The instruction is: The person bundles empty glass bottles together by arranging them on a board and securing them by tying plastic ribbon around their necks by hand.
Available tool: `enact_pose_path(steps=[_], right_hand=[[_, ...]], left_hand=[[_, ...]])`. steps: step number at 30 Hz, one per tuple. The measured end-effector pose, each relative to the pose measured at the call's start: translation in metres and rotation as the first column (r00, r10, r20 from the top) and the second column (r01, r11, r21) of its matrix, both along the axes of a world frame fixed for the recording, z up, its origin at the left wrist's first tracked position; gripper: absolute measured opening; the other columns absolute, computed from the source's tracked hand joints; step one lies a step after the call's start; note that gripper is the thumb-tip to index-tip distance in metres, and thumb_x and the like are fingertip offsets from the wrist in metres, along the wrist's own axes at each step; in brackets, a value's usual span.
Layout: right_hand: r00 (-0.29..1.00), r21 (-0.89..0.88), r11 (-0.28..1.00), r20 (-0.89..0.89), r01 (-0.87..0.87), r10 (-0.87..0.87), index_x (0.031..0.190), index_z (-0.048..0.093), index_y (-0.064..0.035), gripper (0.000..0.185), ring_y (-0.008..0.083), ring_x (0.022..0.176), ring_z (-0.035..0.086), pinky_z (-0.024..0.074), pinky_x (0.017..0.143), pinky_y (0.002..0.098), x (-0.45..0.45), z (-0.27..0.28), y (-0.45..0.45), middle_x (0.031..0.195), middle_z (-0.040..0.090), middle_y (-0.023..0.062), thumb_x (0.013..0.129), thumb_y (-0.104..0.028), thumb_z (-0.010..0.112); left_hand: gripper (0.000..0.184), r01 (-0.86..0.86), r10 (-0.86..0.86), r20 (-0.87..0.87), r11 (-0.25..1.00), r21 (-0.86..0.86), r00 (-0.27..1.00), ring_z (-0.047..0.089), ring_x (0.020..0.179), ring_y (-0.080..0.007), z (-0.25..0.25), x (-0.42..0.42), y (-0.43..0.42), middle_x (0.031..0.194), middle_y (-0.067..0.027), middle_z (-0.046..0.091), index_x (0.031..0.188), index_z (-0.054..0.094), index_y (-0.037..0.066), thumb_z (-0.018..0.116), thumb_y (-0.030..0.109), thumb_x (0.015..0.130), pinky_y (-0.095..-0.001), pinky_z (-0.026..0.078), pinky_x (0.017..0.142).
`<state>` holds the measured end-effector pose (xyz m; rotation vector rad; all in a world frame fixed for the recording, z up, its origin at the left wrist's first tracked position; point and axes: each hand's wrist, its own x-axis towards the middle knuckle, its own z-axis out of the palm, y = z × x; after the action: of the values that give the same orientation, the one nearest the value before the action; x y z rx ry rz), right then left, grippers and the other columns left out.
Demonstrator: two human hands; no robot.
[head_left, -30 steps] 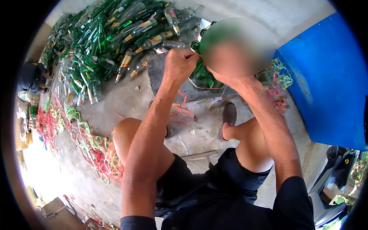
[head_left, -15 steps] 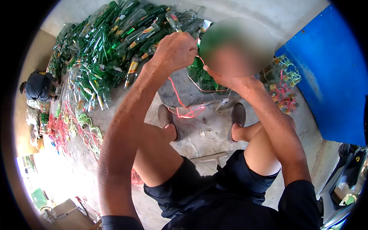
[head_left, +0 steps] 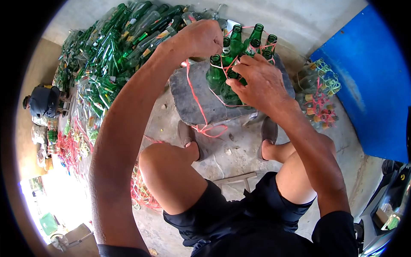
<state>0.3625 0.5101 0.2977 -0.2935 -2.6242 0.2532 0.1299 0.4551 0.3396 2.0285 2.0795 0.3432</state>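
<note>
Several green glass bottles [head_left: 216, 76] stand upright in a bundle on a dark grey block [head_left: 188, 96]. Pink plastic string [head_left: 194, 96] runs round their necks, and a loose length trails over the block's front edge. My left hand [head_left: 207, 37] is closed in a fist at the bundle's upper left, with string at its fingers; its fingertips are partly hidden. Over the front bottle necks, my right hand [head_left: 262, 81] has bent fingers, with thumb and index finger apart. It touches or nearly touches the necks and covers some of them.
A large heap of green and clear bottles [head_left: 124, 55] lies at the left wall. Tangled string [head_left: 72, 145] lies on the left floor, near a crouching person [head_left: 43, 100]. Right are tied bottles [head_left: 319, 103] and a blue panel [head_left: 359, 85].
My left hand has moved up and slightly left. My right hand now sits over the bottle necks with fingers spread more; earlier a blur covered much of it and the bundle.
</note>
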Motion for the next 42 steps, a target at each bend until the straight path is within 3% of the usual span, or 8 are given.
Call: enact_pose_path(steps=[8,11,14,17,20,26,32,42], right_hand=[[0.999,-0.007,1.0,-0.024,-0.024,0.024,0.093,0.076,-0.0078,0.023,0.0288,0.093,0.066,0.0563,0.08,0.0413,0.002,-0.002,0.0,0.093,0.067,0.0056,0.078,-0.024,0.082],[0.998,0.0,1.0,-0.049,-0.025,0.025,0.09,0.076,-0.008,0.022,0.0279,0.093,0.066,0.0566,0.08,0.0397,0.002,-0.002,0.0,0.091,0.067,0.0051,0.076,-0.024,0.083],[0.999,0.008,1.0,-0.046,-0.009,0.009,0.09,0.076,-0.0078,0.022,0.028,0.094,0.066,0.0563,0.081,0.0393,0.003,-0.003,-0.001,0.09,0.066,0.0052,0.076,-0.023,0.083],[0.998,0.017,1.0,-0.063,-0.011,0.012,0.091,0.075,-0.0076,0.022,0.0284,0.093,0.065,0.0561,0.08,0.04,0.006,-0.003,0.0,0.091,0.063,0.0051,0.076,-0.021,0.084],[0.988,-0.083,0.996,-0.152,-0.014,0.001,0.094,0.073,-0.0083,0.022,0.0291,0.093,0.066,0.0561,0.077,0.0415,0.014,-0.007,0.0,0.093,0.061,0.0053,0.077,-0.019,0.084],[0.993,-0.184,0.976,-0.016,0.113,-0.118,0.118,0.062,-0.0122,0.038,0.0348,0.088,0.068,0.0559,0.074,0.0464,0.034,-0.004,0.008,0.1,0.064,0.0116,0.085,-0.015,0.08],[0.991,-0.162,0.978,0.056,0.131,-0.123,0.121,0.057,-0.0115,0.042,0.0414,0.093,0.069,0.0558,0.075,0.052,0.03,-0.017,0.022,0.103,0.07,0.0166,0.085,-0.015,0.078],[0.988,-0.172,0.979,0.126,0.112,-0.09,0.116,0.061,-0.0105,0.032,0.042,0.096,0.068,0.0536,0.08,0.0534,0.027,-0.014,0.035,0.107,0.07,0.0166,0.088,-0.018,0.074]], left_hand=[[0.025,-0.221,0.233,0.245,0.972,-0.079,0.941,0.06,0.062,-0.01,-0.026,-0.013,-0.015,0.069,-0.0077,0.071,0.09,0.078,-0.003,0.077,0.022,0.088,-0.031,0.048,0.06],[0.024,-0.305,0.273,0.335,0.951,0.046,0.902,0.059,0.064,-0.0076,-0.042,-0.01,-0.025,0.071,-0.0043,0.071,0.093,0.08,-0.002,0.078,0.021,0.089,-0.0296,0.048,0.06],[0.022,-0.391,0.345,0.376,0.919,0.053,0.86,0.059,0.065,-0.0075,-0.048,-0.006,-0.032,0.073,-0.0019,0.072,0.096,0.081,-0.001,0.078,0.02,0.089,-0.0286,0.049,0.062],[0.026,-0.444,0.346,0.452,0.887,0.127,0.822,0.066,0.06,-0.0191,-0.066,-0.009,-0.036,0.069,-0.0159,0.071,0.091,0.08,0.002,0.078,0.026,0.08,-0.0356,0.053,0.062],[0.026,-0.557,0.413,0.565,0.824,0.102,0.715,0.065,0.062,-0.0169,-0.071,-0.001,-0.042,0.072,-0.011,0.074,0.094,0.08,0.0,0.079,0.023,0.081,-0.034,0.052,0.062],[0.025,-0.649,0.45,0.829,0.747,-0.147,0.331,0.049,0.057,-0.0069,-0.078,0.014,-0.052,0.071,0.0001,0.065,0.099,0.081,-0.005,0.081,0.016,0.085,-0.027,0.036,0.049],[0.023,-0.663,0.408,0.902,0.716,-0.218,0.144,0.041,0.047,-0.0048,-0.085,0.021,-0.055,0.066,0.0021,0.059,0.101,0.079,-0.002,0.081,0.016,0.087,-0.0256,0.026,0.041],[0.019,-0.678,0.297,0.946,0.723,-0.133,0.132,0.044,0.05,-0.005,-0.097,0.032,-0.067,0.067,0.0031,0.061,0.1,0.081,0.001,0.078,0.015,0.089,-0.0254,0.029,0.043]])
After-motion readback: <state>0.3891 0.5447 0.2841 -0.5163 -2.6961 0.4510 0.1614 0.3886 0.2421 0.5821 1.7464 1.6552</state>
